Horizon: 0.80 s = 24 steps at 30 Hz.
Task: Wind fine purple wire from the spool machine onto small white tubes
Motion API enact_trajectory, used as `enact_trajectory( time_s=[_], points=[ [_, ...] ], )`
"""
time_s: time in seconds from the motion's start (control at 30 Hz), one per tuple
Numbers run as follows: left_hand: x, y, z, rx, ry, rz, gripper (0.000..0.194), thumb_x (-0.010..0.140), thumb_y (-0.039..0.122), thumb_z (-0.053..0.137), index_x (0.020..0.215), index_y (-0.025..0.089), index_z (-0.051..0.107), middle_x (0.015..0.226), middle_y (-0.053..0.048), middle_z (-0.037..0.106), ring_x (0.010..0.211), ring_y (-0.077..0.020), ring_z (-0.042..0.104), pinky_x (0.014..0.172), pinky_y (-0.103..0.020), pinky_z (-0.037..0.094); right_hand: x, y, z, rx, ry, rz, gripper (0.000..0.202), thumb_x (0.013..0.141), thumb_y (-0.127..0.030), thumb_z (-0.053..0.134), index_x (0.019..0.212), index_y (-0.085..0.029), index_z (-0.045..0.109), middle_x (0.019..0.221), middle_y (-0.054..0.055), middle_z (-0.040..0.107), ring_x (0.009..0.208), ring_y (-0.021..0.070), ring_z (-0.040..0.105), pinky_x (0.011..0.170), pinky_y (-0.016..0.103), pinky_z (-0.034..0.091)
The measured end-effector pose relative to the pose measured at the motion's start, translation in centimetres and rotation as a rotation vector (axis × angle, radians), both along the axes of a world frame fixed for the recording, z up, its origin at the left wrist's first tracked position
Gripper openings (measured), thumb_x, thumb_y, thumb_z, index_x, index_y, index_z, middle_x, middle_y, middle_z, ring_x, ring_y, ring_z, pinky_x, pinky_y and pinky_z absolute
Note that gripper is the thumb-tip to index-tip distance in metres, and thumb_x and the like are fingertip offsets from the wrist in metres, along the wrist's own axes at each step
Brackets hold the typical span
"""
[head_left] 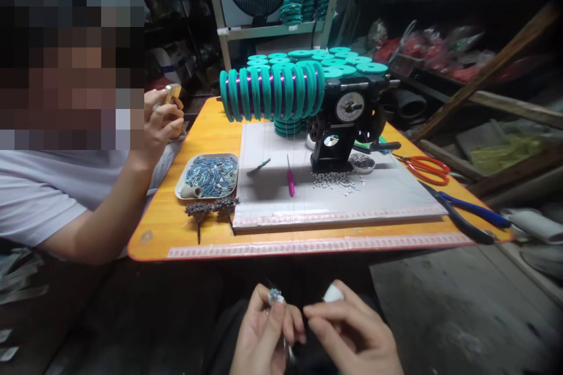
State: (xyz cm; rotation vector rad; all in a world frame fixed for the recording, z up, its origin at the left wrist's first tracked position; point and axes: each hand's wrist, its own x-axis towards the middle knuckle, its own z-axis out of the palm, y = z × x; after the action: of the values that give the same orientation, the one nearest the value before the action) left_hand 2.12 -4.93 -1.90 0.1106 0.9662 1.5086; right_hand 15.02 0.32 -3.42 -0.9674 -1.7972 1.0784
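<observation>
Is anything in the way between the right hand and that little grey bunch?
Nothing visible: a gap lies between the right hand and the little grey bunch pinched in the left hand, whose curled fingers sit beside the straight path.

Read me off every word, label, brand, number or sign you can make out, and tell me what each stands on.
None can be read with certainty.
Ruler strip along the table's front edge: marks too small to read.
Second ruler strip along the white board's near edge: too small and faint.
Round dial on the black machine: markings too small.
</observation>
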Motion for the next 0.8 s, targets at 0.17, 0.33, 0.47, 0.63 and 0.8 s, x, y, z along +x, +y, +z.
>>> enact_trajectory(
  time_s=[0.17,0.33,0.47,0.63,0.8],
  points=[
    [0.4,-0.7,-0.4,-0.036,0.093,-0.217,0.054,0.070,0.057,0.074,0.074,0.021,0.033,0.049,0.012,0.048,0.034,0.0015,0.034,0.042,-0.015,0.032,-0.9,0.8,0.8,-0.271,0.015,0.054,0.021,0.081,-0.037,0.071,0.078,-0.021,0.082,0.071,0.007,0.067,0.052,0.0114,0.062,0.044,0.016,0.049],
    [0.8,-0.9,-0.5,-0.102,0.190,-0.190,0.058,0.067,0.063,0.072,0.075,0.021,0.032,0.050,0.013,0.047,0.033,0.0044,0.028,0.038,-0.011,0.024,-1.4,-0.1,0.8,-0.439,0.072,-0.016,0.022,0.077,-0.040,0.074,0.072,-0.019,0.080,0.082,0.008,0.067,0.059,0.0111,0.062,0.052,0.016,0.053],
    [0.8,-1.0,-0.1,-0.060,0.182,-0.117,0.056,0.071,0.061,0.070,0.074,0.021,0.032,0.051,0.013,0.044,0.035,0.0041,0.028,0.037,-0.010,0.023,-1.1,-0.6,0.5,-0.415,0.071,-0.041,0.018,0.077,-0.037,0.072,0.071,-0.021,0.080,0.072,0.006,0.070,0.068,0.0158,0.066,0.063,0.020,0.055],
    [0.0,-1.2,0.5,-0.024,0.140,-0.130,0.053,0.075,0.058,0.068,0.073,0.020,0.032,0.053,0.012,0.042,0.037,0.0043,0.023,0.038,-0.010,0.018,-0.3,-0.1,0.4,-0.262,0.032,-0.048,0.014,0.079,-0.036,0.072,0.074,-0.026,0.080,0.074,0.003,0.074,0.057,0.0123,0.061,0.070,0.023,0.053],
    [-0.4,-1.2,0.8,-0.031,0.140,-0.147,0.052,0.075,0.058,0.069,0.073,0.020,0.033,0.055,0.012,0.042,0.038,0.0041,0.024,0.037,-0.010,0.020,-0.4,0.0,0.4,-0.229,0.032,-0.004,0.013,0.081,-0.030,0.069,0.074,-0.024,0.078,0.071,0.003,0.070,0.049,0.0109,0.055,0.047,0.020,0.044]
  ],
)
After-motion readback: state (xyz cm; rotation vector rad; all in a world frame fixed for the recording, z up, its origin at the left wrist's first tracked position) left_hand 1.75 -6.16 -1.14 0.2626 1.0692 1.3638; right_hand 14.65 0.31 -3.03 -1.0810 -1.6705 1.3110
